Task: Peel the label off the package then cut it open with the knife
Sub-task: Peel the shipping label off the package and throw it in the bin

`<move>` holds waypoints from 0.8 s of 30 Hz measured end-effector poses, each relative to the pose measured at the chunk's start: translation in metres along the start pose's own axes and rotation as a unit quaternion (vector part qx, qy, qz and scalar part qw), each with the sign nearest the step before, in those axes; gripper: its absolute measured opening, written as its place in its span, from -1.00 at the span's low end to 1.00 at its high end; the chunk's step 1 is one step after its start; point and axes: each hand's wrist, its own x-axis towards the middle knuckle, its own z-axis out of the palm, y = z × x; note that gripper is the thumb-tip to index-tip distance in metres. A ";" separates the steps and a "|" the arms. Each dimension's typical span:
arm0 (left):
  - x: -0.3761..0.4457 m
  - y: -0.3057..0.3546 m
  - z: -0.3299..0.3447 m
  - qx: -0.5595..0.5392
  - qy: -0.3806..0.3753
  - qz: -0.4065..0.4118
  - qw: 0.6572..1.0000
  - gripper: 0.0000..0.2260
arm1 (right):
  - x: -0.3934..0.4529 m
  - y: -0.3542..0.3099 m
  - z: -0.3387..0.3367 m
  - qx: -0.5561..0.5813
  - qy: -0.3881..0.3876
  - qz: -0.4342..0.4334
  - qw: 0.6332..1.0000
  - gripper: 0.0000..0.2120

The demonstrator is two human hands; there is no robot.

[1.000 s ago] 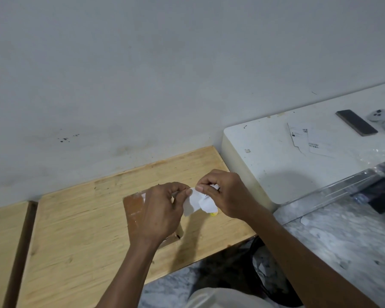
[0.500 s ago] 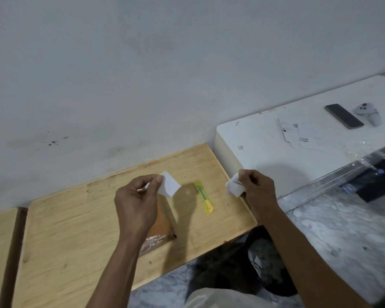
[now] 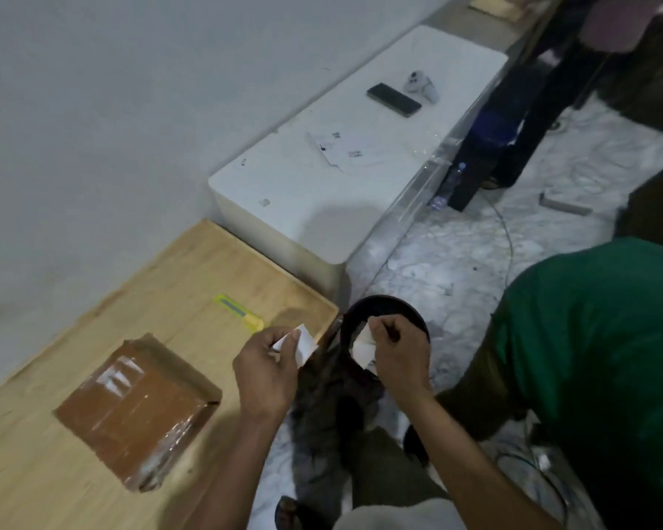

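— Lying flat on the pale wooden board (image 3: 161,285) nearest the camera, what is seen?

— A brown cardboard package wrapped in clear tape (image 3: 138,407) is seen there, untouched by either hand.

— And how are the hands held?

— A torn white piece of label (image 3: 303,340) is pinched between the thumb and curled fingers of the left hand (image 3: 265,371), just past the board's right edge. A second white scrap of label (image 3: 362,346) is gripped by the right hand (image 3: 397,355), which is held over the round black bin (image 3: 383,306) on the marble floor.

— Where is the knife found?

— The yellow-green utility knife (image 3: 238,313) is left on the board, beyond the package and near the left hand. Farther off, white papers (image 3: 345,149), a dark phone (image 3: 393,99) and a pale controller (image 3: 422,86) are laid on a white low table (image 3: 307,208).
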 end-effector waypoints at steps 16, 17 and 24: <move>0.055 0.029 0.226 0.128 -0.150 0.028 0.980 -0.91 | 0.163 0.092 -0.033 -0.063 0.097 0.152 0.981 -0.76; 0.061 0.027 0.240 0.136 -0.162 0.027 0.977 -0.91 | 0.175 0.099 -0.032 -0.066 0.094 0.155 0.981 -0.78; 0.094 -0.009 0.329 0.180 -0.244 -0.045 0.952 -0.75 | 0.239 0.161 -0.016 -0.125 0.026 0.201 0.971 -0.79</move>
